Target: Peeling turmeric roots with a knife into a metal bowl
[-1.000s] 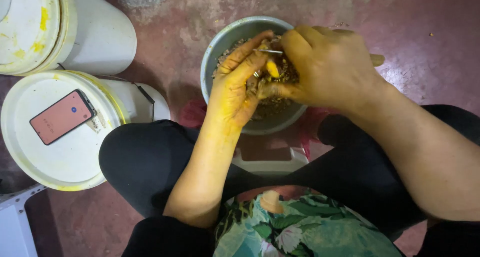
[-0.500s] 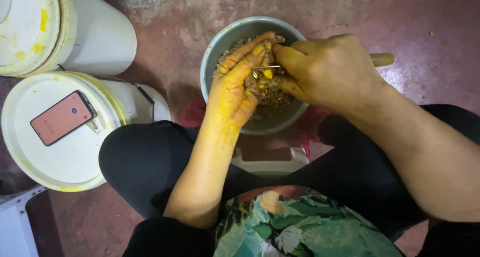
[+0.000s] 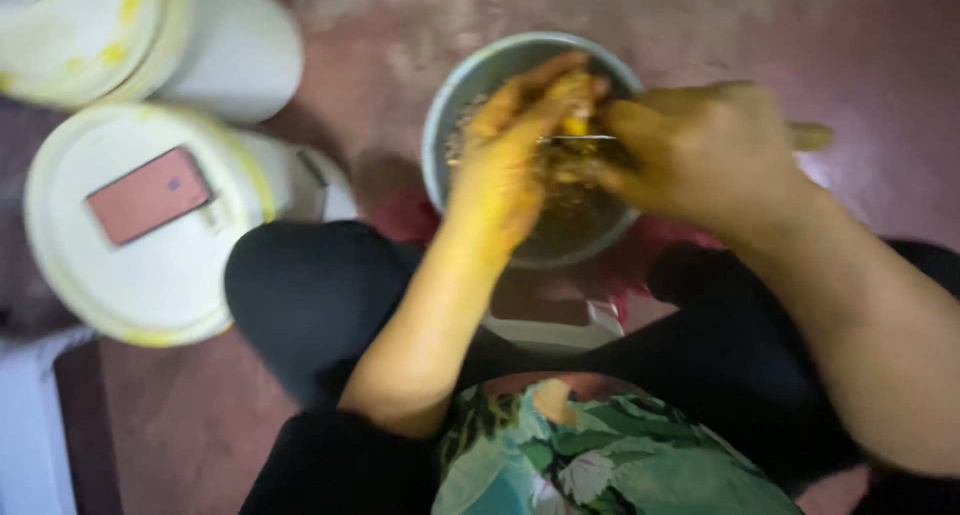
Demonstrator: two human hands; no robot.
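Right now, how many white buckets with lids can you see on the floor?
2. One white bucket lies at the upper left, partly cut off by the frame edge. The second bucket is just below it, with a reddish phone resting on its lid. Others may sit outside the view.

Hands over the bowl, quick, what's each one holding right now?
Left hand: fingers curled around a small yellow piece above the bowl.
Right hand: closed on a knife.
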